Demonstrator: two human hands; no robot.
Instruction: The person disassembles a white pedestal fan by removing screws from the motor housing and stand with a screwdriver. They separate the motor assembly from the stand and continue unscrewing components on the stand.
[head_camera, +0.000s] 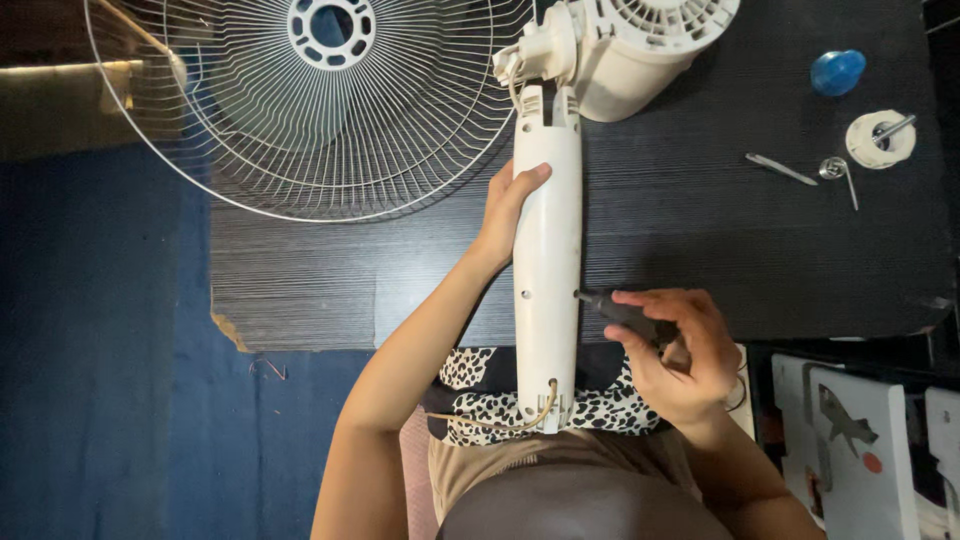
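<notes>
Left hand (508, 205) wraps its fingers around the smooth white plastic fan neck (547, 270), lying lengthwise across the dark wood-grain desk (700, 230). Right hand (680, 350) pinches a dark screwdriver (618, 310), tip against the neck's side. Round wire grille (300, 110) lies beside.

A white fan neck housing (546, 270) is running down the middle of the frame, from the motor casing (640, 45) at the top towards the person's lap. The left hand (508, 205) is gripping its left edge near the upper end. The right hand (680, 350) is holding a dark screwdriver (618, 311), whose tip is touching the housing's right side. A wire fan guard (310, 100) is lying at upper left on the dark table (720, 240). A blue cap (837, 71) is sitting at upper right.
</notes>
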